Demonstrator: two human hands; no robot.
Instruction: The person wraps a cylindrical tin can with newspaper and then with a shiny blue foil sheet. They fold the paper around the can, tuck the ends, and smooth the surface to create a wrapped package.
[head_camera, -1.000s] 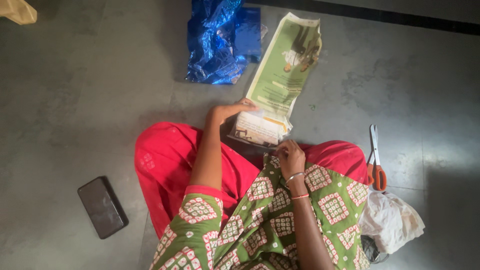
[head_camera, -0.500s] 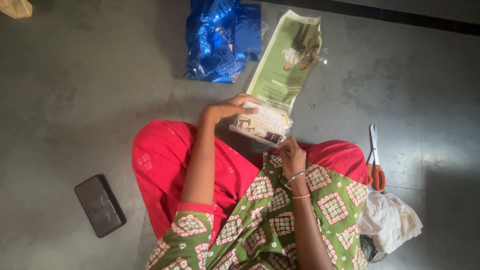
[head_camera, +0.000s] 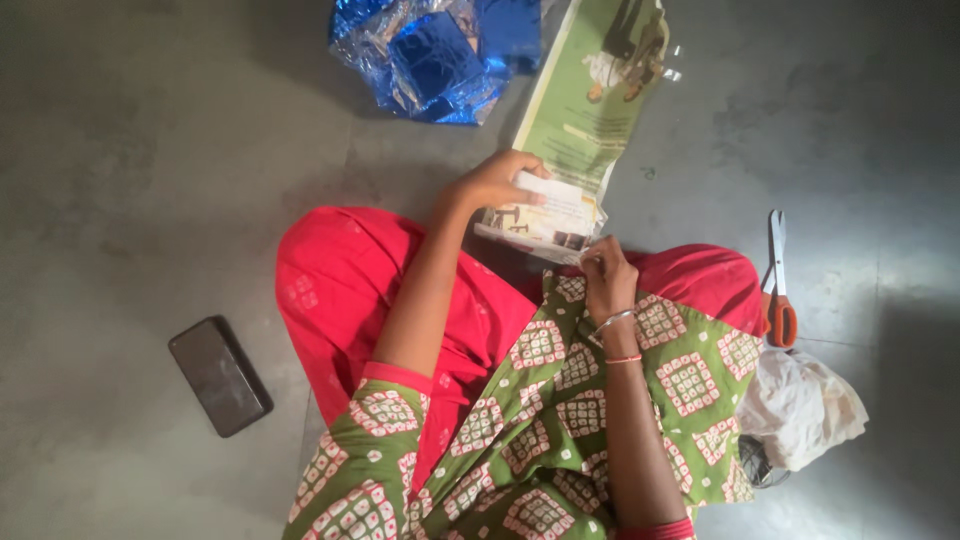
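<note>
Two hands: both on one folded paper, person sitting cross-legged on the floor, seen from above.
Left hand (head_camera: 492, 182): curled over the near folded end of the newspaper sheet (head_camera: 585, 120), fingers on top and gripping the fold from the left side.
Right hand (head_camera: 606, 277): closed in a pinch on the lower right corner of the same fold, just above the knee. Two bangles on that wrist, one silvery, one red.
Paper: long strip of mostly green printed newspaper sheet, running away from the person along the grey floor (head_camera: 140, 160). The far end goes out of the top of the picture, the near end is doubled up into a thicker whitish wad between the hands. Can't tell how many layers are in that wad.
Blue foil (head_camera: 430, 60): crumpled shiny blue wrapping, lying just left of the far part of the paper, looks like it touches the paper's edge.
Scissors (head_camera: 778, 285): orange handles, blades pointing away, flat on the floor to the right of the right knee, well clear of both hands.
White bag (head_camera: 800, 405): scrunched whitish plastic bag, just below the scissors, beside the right hip.
Phone (head_camera: 219, 375): dark slab, face down or screen off (can't tell which), on the floor off to the left, well apart from everything else.
Clothes: red trousers, green top with red and white square print.
</note>
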